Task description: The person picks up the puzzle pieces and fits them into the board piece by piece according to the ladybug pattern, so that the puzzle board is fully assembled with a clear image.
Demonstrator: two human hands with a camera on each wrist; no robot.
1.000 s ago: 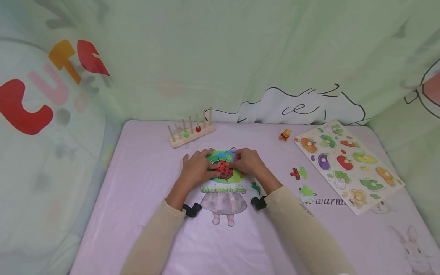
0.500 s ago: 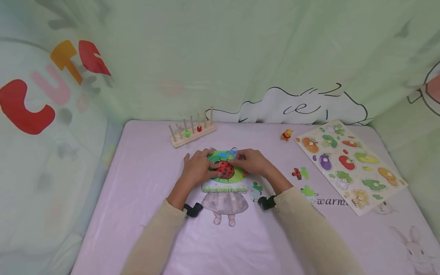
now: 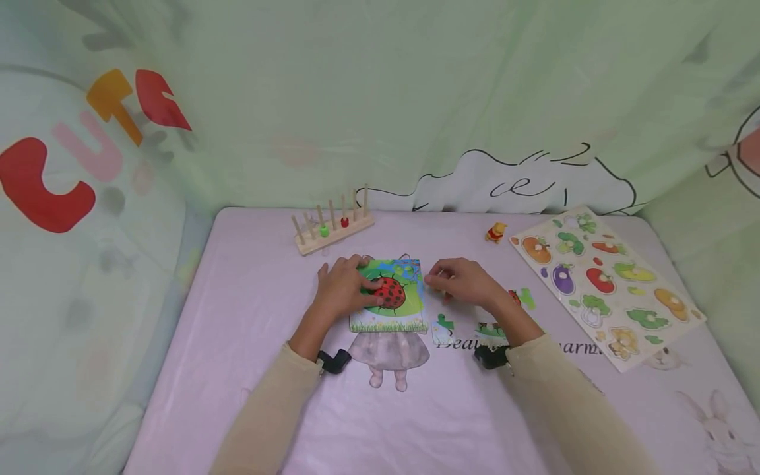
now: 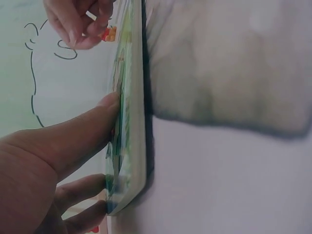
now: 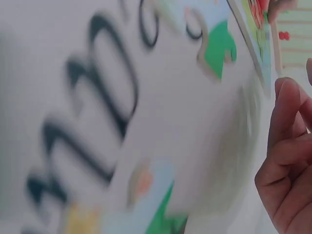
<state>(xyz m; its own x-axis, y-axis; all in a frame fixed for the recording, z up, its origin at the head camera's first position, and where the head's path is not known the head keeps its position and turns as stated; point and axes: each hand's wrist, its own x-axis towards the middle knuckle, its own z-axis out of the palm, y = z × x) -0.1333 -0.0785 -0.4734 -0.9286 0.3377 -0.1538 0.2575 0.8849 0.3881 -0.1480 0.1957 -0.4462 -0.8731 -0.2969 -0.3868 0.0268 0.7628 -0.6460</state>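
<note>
Ladybug puzzle [image 3: 396,317] now has R hand [image 3: 463,282] just beside.

On the white left-hand curtain, large coloured letters read "CUT" (red C [image 3: 44,210], pink U [image 3: 103,166], orange T [image 3: 109,92]), then a red, folded letter [image 3: 154,105]. On the pale lilac tablecloth [image 3: 380,435], black italic print reads "Beau" [image 3: 456,343] and "arm" [image 3: 580,348], partly covered; smaller print is illegible.

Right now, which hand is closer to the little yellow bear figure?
The right hand. It is nearer the person than the bear figure and slightly left of it; the left hand is farther left, touching the ladybug puzzle.
</note>
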